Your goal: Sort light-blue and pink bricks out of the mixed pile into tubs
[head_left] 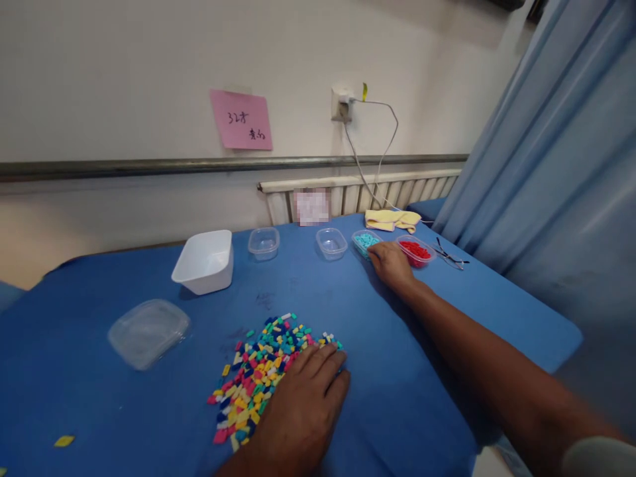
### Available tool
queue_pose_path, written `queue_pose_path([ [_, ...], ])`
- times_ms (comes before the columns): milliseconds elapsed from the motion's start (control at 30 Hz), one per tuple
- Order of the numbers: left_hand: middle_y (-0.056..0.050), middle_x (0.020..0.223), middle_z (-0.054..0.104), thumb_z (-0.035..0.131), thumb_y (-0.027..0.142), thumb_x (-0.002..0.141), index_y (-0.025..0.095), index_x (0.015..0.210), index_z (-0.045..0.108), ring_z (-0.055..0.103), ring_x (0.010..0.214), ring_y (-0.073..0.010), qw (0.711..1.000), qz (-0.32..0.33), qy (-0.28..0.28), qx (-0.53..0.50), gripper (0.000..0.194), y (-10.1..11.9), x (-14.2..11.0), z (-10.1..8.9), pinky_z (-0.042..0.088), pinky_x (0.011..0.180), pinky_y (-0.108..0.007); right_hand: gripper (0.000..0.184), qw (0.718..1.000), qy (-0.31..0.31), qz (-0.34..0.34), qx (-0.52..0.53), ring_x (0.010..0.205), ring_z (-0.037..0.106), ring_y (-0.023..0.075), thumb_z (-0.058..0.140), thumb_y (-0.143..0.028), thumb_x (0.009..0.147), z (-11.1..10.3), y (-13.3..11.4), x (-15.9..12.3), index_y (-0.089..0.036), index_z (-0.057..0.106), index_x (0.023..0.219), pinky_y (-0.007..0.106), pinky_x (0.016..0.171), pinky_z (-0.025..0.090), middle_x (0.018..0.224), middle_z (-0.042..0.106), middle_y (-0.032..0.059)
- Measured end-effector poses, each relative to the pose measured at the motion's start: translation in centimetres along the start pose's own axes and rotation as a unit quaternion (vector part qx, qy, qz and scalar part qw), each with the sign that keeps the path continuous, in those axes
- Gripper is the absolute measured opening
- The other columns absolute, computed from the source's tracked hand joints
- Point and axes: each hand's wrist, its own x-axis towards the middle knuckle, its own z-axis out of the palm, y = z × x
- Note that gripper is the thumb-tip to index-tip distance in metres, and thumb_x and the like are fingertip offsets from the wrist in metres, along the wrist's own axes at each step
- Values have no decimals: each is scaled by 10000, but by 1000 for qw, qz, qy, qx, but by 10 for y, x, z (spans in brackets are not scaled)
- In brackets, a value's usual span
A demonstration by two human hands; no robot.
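A pile of small mixed-colour plastic pieces [253, 377] lies spread over the blue sheet. My left hand [308, 391] rests on the pile's right side, fingers stretched out, nothing gripped. Farther off, my right hand [392, 262] is at the near right rim of a clear tub of light blue pieces [366, 240]. Its fingers are pressed together, and whatever they may hold is hidden. Just right of that hand stands a clear tub of red pieces [416, 252], partly covered by it.
Two clear tubs [264, 244] and a white container [206, 262] stand along the back. A clear lid [148, 331] lies left. Eyeglasses [451, 257] and a yellow cloth [391, 220] are at back right. A blue curtain [546, 132] hangs at right; a wall is behind.
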Motion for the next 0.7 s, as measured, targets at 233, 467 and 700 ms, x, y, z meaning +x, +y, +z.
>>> queue_pose_path([
  [233,-55,1357,750,531,181,1088,186,1183,741,656,1283,-279,1000,-4,3,-9,230,4,5,-5,461,1172,-498,378,1000,-1,-1,-31,1223,692,281,701,-407,1060,-18,23,20,-200,681,1376,517,1035,601,1423,677,124],
  [467,-85,1374,741,543,146,1067,164,1201,734,657,1290,-297,1000,6,2,-3,234,4,7,-10,515,1140,-511,338,992,5,94,-83,1224,712,378,696,-322,987,-77,92,-60,-147,767,1267,549,1075,564,1261,769,209],
  [700,-95,1372,740,519,91,1036,161,1206,729,672,1272,-317,1000,14,-21,1,279,2,10,-10,549,1095,-551,390,990,-32,100,-90,1181,705,268,709,-408,1059,-60,100,-47,-201,670,1387,497,992,623,1410,677,118],
])
